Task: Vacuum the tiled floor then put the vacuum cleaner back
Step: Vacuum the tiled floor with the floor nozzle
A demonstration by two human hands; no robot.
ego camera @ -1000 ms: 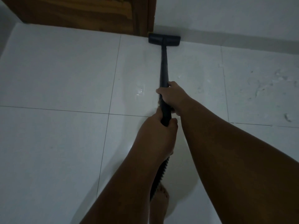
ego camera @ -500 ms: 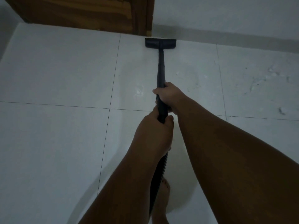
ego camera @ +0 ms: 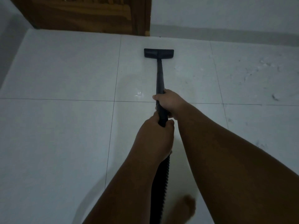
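Nozzle drawn back from the skirting since a second ago; pull stroke under way.
Head view: the nozzle lies flat on the floor, near the door corner but apart from it. Both hands hold the tube. The right hand is wrapped round it nearer the nozzle, and the left hand grips the end where the ribbed hose joins. A bare foot, blurred, is just beside the hose. Pale specks lie on the tiles to the right. Judgement: keep the nozzle flat and the strokes straight and overlapping, then work rightward over the specks, minding the hose underfoot.
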